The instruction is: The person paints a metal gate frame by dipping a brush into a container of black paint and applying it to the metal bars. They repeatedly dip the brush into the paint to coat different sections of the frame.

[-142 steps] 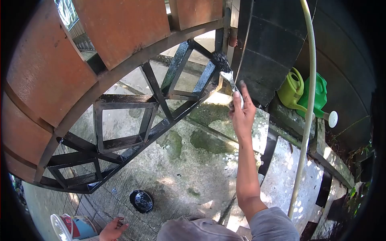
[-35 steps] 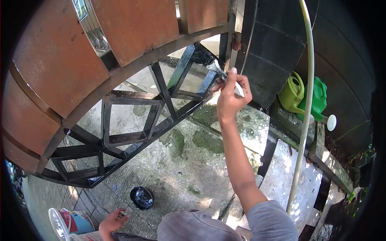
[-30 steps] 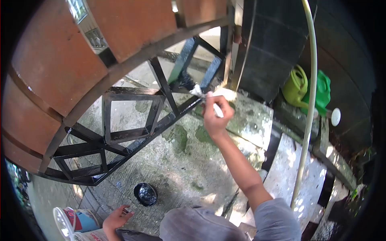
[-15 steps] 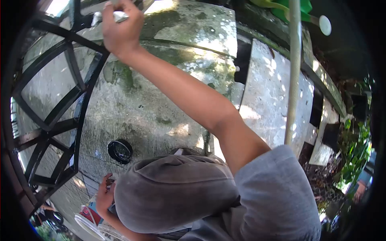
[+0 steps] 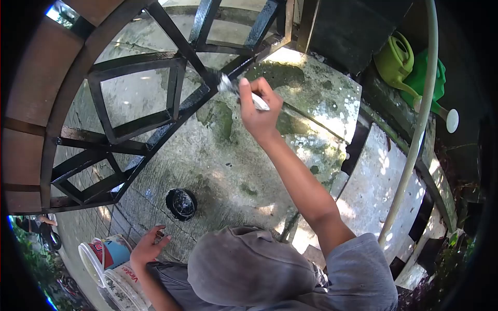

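Gate dominates our view: black metal lattice bars under brown panels, standing over stained, mossy concrete floor. Pale hose runs in an arc down the right side, past two watering cans, light green and dark green, sitting together on the ledge at upper right. Our grey-clad knee fills the bottom centre.

Right hand is raised to the gate, grip pinched tight on a paintbrush; white handle sticks out of the fist, bristle end touching a diagonal bar near a lattice joint.

Left hand is low at bottom left, fingers spread, resting on the floor and holding nothing. Just beside it stand buckets, one with a red and blue label. Small round black paint tin sits on the floor between left hand and gate, apart from both.
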The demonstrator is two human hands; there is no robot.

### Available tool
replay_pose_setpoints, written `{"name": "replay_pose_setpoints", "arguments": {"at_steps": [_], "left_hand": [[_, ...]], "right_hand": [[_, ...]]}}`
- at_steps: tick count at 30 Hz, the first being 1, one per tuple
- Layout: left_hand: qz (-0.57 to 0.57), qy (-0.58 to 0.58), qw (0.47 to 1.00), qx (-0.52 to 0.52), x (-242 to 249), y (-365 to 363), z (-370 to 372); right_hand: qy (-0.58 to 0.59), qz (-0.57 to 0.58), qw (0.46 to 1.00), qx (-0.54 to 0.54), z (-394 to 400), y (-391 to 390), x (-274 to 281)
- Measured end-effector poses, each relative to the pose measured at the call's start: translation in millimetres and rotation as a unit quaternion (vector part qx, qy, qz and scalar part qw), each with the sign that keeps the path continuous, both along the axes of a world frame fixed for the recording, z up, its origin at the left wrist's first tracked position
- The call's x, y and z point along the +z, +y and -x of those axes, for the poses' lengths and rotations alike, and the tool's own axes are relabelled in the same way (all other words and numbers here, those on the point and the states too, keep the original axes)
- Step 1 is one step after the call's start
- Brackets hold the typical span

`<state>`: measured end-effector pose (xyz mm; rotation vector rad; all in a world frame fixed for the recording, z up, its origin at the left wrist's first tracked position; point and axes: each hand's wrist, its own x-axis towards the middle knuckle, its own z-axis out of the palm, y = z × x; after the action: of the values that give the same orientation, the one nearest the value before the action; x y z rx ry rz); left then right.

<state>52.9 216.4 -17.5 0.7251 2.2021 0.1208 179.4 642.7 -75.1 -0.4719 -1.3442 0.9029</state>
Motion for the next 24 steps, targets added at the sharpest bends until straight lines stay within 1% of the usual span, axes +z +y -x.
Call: {"name": "replay_pose_setpoints", "arguments": {"at_steps": [1, 3, 5, 7, 9, 11, 12, 13, 15, 17, 19, 20, 23, 24], "left_hand": [[0.002, -0.003, 1.000, 0.006, 0.1, -0.4, -0.8], [0.010, -0.003, 1.000, -0.002, -3.6, -2.6, 2.9], [0.019, -0.001, 1.000, 0.001, -4.5, -0.8, 2.5], [0.018, -0.003, 1.000, 0.001, 2.0, 6.6, -1.9], [0.015, -0.005, 1.000, 0.002, 4.8, 8.2, 0.4], [0.009, -0.011, 1.000, 0.008, 1.2, 1.3, 1.3], [0.010, -0.009, 1.000, 0.010, 0.1, -1.3, 0.9], [0.012, -0.006, 1.000, 0.011, -1.0, -3.2, 1.0], [0.015, -0.004, 1.000, 0.012, -0.8, -5.9, -0.7], [0.017, -0.002, 1.000, 0.010, 2.4, -5.4, -1.2], [0.013, 0.003, 1.000, 0.012, -0.3, -10.4, -1.2], [0.013, 0.004, 1.000, 0.015, -0.6, -13.4, -2.2], [0.043, -0.012, 0.999, 0.028, -2.5, -14.8, -1.3], [0.047, -0.011, 0.998, 0.028, -4.5, -15.8, -0.8]], "right_hand": [[0.022, 0.046, 0.999, 0.018, -3.0, -2.3, -1.2], [0.024, 0.000, 1.000, 0.008, -1.9, 4.5, 8.4], [0.022, 0.047, 0.998, 0.035, 7.5, 21.8, 30.0], [0.042, 0.053, 0.997, 0.026, 12.3, 40.6, 57.8], [0.128, 0.002, 0.992, 0.006, 10.5, 49.0, 82.7], [0.228, -0.004, 0.973, 0.019, 9.8, 43.7, 97.7], [0.240, 0.010, 0.970, 0.030, 12.7, 40.8, 92.7], [0.190, 0.005, 0.981, 0.040, 14.9, 34.9, 80.8], [0.035, -0.086, 0.996, 0.015, 27.0, 24.9, 28.4], [-0.002, -0.061, 0.998, -0.012, 20.3, -5.6, 14.6], [0.104, 0.044, 0.993, 0.038, 11.9, -13.5, 23.5], [0.154, 0.099, 0.981, 0.065, 8.6, -15.3, 27.8], [0.153, 0.162, 0.972, 0.076, 10.7, -3.8, 37.1], [0.164, 0.178, 0.968, 0.062, 13.3, 4.4, 31.1]]}}
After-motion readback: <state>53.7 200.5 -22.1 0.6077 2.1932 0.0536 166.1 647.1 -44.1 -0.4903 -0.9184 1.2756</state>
